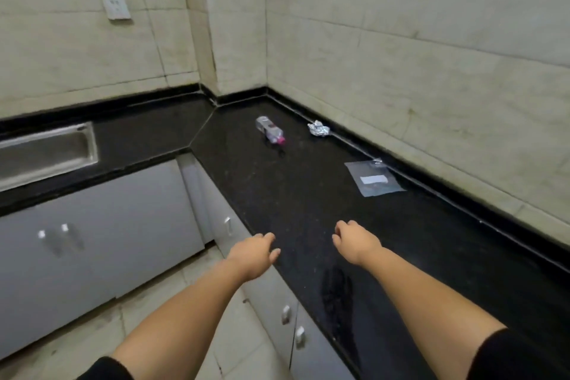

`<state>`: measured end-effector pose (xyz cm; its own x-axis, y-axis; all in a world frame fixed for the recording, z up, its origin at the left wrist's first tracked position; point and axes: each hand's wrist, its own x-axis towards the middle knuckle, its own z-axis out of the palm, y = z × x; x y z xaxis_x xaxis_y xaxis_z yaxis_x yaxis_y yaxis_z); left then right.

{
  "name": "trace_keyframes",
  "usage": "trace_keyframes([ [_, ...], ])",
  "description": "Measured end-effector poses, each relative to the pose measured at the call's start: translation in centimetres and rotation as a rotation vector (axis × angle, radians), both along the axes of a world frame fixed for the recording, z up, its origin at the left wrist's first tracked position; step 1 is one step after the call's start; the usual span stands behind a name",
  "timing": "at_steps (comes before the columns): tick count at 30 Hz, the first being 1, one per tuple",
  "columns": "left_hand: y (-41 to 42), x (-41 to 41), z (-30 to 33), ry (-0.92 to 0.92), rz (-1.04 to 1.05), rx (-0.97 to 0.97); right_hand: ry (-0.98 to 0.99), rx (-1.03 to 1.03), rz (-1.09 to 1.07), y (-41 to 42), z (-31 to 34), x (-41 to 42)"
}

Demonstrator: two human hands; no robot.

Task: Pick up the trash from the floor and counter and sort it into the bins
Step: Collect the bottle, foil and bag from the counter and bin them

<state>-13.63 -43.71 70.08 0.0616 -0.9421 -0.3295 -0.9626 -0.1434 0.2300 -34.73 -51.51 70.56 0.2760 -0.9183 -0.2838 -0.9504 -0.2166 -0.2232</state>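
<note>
On the black counter [296, 200] lie three pieces of trash. A clear plastic bottle [269, 129] with a pink cap rests on its side near the far corner. A crumpled ball of foil [319, 128] sits against the back wall. Closer, a flat clear plastic bag [373, 177] with a white label lies by the wall. My left hand [255, 254] hovers at the counter's front edge, fingers loosely curled and empty. Over the counter, my right hand [354, 239] also holds nothing, with its fingers bent down. Both hands are well short of the trash.
A steel sink [46, 151] is set into the counter at the left. Grey cabinet doors [101, 234] with small handles run below the counter. A wall socket [116, 6] hangs on the tiled wall. Pale floor tiles [86, 336] lie at the lower left. No bins are visible.
</note>
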Motion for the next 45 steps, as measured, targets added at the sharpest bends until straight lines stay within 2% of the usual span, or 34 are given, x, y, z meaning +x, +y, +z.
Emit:
trace_keyframes([
  [11,-20.9,6.2,-0.3,-0.039,-0.347,0.03,0.011,0.042,-0.328,-12.6,-1.6,3.7],
  [20,-37.7,3.6,-3.2,-0.047,-0.507,0.087,-0.068,0.004,-0.575,-26.8,-5.6,1.5],
  [23,-44.5,2.2,-4.4,-0.053,-0.526,0.076,-0.041,0.02,-0.637,-31.3,-7.5,0.6],
  [26,-50.7,0.5,-5.6,-0.065,-0.493,-0.049,0.014,0.026,-0.631,-34.5,-9.5,-0.2],
  [29,-55.8,-0.9,-6.8,-0.088,-0.444,-0.168,0.135,-0.067,-0.609,-35.9,-11.1,-0.6],
  [31,-58.5,-1.7,-7.6,-0.117,-0.428,-0.167,0.184,-0.171,-0.616,-36.3,-11.9,-0.8],
  [35,-61.5,-3.1,-8.5,-0.114,-0.367,-0.077,0.205,-0.368,-0.608,-36.7,-12.8,-1.5],
  [40,-59.9,-2.8,-6.9,-0.151,-0.351,-0.113,0.086,-0.374,-0.634,-36.3,-12.3,-1.3],
  [45,-52.1,-0.5,-6.7,-0.213,-0.475,-0.16,0.034,-0.24,-0.594,-36.2,-10.5,-0.3],
])
